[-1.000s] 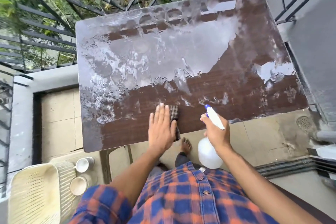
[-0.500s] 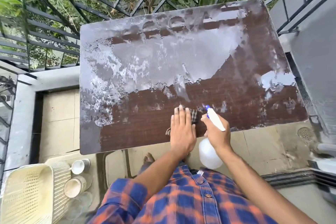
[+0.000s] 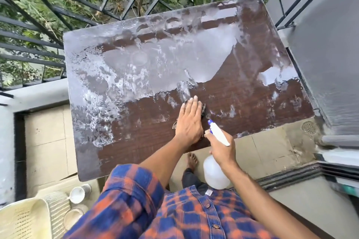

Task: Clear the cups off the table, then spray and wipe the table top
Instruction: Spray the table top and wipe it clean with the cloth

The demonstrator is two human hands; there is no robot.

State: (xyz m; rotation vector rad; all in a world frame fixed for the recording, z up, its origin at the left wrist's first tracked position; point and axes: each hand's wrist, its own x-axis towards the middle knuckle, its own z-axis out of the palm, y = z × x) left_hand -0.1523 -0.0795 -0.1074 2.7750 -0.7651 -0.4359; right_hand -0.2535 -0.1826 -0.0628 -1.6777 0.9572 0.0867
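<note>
Nearest, low at seven o'clock from the person, the cups sit off the worktop. At its near edge the right hand is curled round the neck of the spray bottle, nozzle aimed toward eleven o'clock. Just beyond, the left hand presses flat, fingers straight, on the dark cloth. From that hand the wet film spreads from ten round to one o'clock, so I'd judge the next wipe pushes away.
</note>
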